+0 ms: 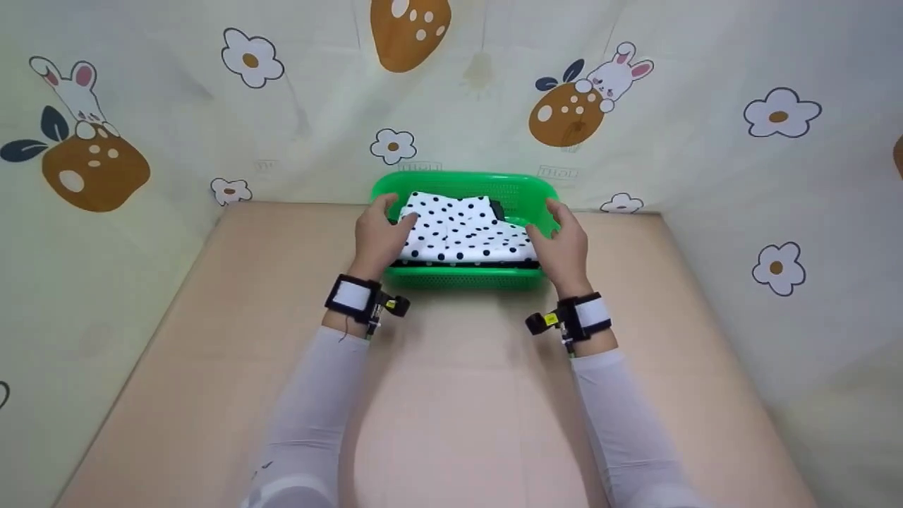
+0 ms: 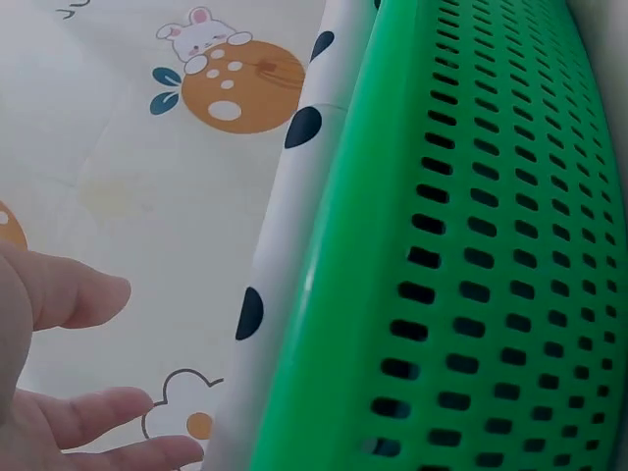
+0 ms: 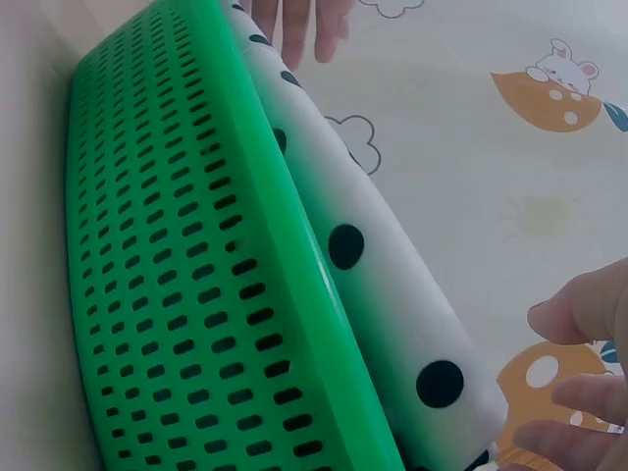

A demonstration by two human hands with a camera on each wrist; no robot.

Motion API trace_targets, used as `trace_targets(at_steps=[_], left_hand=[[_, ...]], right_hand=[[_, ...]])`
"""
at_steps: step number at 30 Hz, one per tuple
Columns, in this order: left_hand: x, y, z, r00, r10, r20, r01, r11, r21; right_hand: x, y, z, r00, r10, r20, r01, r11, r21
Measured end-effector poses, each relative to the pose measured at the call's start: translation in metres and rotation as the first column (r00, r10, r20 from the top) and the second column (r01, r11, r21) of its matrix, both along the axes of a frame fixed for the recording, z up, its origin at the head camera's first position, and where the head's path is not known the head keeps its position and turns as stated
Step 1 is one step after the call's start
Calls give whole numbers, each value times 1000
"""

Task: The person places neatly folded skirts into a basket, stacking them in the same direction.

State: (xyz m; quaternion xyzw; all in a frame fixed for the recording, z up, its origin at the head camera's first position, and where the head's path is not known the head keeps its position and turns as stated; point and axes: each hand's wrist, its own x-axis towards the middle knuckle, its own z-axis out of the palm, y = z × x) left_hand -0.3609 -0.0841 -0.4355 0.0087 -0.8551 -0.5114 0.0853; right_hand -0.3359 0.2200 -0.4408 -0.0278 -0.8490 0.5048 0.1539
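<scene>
A folded white cloth with black dots (image 1: pixel 458 229) lies inside a green perforated plastic basket (image 1: pixel 465 279). My left hand (image 1: pixel 377 236) is at the basket's left end, fingers spread and thumb over the cloth's left edge in the head view. At the right end, my right hand (image 1: pixel 562 247) has its thumb and fingers apart, the thumb close to the cloth's right edge. Both wrist views show the spread fingers holding nothing, beyond the basket's rim (image 2: pixel 324 294). The folded cloth edge (image 3: pixel 392 260) rises above that rim. Beneath the cloth, its lower layers are mostly hidden.
The basket stands near the back edge of a beige table (image 1: pixel 451 395). Behind and beside it hangs a pale curtain (image 1: pixel 480 106) printed with rabbits and flowers. A dark patch (image 1: pixel 498 209) shows behind the cloth. Each wrist wears a strapped camera.
</scene>
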Motion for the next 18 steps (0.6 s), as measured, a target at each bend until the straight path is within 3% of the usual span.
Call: trace_targets(at_steps=[6, 11, 14, 18], left_hand=[[0, 0, 3, 1000, -15, -26, 15, 999, -33], [7, -7, 9, 997, -21, -70, 11, 990, -140], [19, -9, 13, 989, -44, -140, 8, 970, -243], [40, -4, 11, 964, -106, -245, 0, 917, -398]], right_hand=[[1, -13, 0, 999, 34, 5, -34, 996, 77], [4, -26, 5, 991, 101, -91, -81, 977, 196], [13, -32, 6, 978, 139, -155, -94, 959, 267], [35, -37, 4, 958, 169, -231, -77, 930, 359]])
